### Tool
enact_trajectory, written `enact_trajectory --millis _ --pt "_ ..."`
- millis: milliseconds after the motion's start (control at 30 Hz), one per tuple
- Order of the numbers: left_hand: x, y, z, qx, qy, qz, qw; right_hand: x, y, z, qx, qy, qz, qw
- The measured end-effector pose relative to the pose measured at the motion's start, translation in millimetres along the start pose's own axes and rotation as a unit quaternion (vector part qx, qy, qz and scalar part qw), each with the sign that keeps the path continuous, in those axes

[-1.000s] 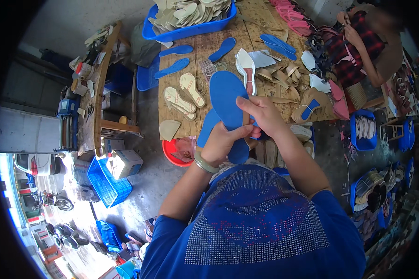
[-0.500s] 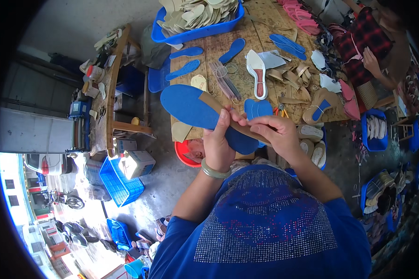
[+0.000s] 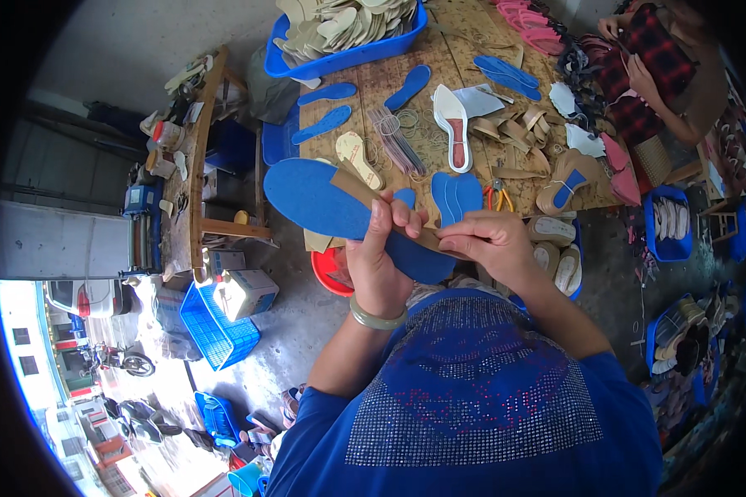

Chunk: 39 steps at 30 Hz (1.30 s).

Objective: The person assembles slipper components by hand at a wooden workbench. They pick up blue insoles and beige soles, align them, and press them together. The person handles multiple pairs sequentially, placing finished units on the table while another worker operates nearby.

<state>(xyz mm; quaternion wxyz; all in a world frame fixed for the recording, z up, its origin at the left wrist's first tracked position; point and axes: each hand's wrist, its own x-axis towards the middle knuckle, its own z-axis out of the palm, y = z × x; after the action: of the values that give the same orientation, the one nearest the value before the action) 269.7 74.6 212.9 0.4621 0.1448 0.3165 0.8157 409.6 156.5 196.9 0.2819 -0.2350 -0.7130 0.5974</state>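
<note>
My left hand (image 3: 379, 269) grips a large blue insole (image 3: 315, 199) near its middle, thumb on the blue face and fingers curled over the far edge. A brown strip (image 3: 352, 184) runs along that edge. Toward the insole's narrower end, my right hand (image 3: 497, 248) pinches the strip between thumb and fingers. Just beyond my hands on the wooden table (image 3: 514, 16) lie a blue cut piece (image 3: 457, 197) and orange-handled pliers (image 3: 499, 197). Farther off are a white sole shape with a reddish middle (image 3: 453, 128) and a banded bundle of thin strips (image 3: 399, 141).
A blue tub (image 3: 348, 58) heaped with pale insoles stands at the far edge. Brown scraps (image 3: 514, 132) and a tan insole bundle (image 3: 568, 182) lie to the right. A co-worker's hand (image 3: 642, 79) is at far right. A red basin (image 3: 330, 273) sits below the table.
My left hand and the insole have shifted a little left, while my right hand keeps its pinch near the narrower end. A co-worker's hands have moved up and closer together.
</note>
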Motion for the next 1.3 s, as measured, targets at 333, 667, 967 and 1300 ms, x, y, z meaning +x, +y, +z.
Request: enact_trajectory --millis 333,667,967,1300 --pt "-28 10 -12 0.084 0.03 0.039 0.995 -4 9 24 0.093 -0.084 0.051 0.991" --pt "-35 -8 -38 0.133 0.129 0.02 0.982 -7 32 50 -0.059 -0.067 -0.039 0.995" --pt "-35 -26 -51 0.17 0.105 -0.031 0.979 -3 40 48 -0.043 -0.016 -0.042 0.998" --pt "-18 -51 -28 0.207 0.003 -0.037 0.978 -21 28 14 -0.003 0.061 0.019 0.998"
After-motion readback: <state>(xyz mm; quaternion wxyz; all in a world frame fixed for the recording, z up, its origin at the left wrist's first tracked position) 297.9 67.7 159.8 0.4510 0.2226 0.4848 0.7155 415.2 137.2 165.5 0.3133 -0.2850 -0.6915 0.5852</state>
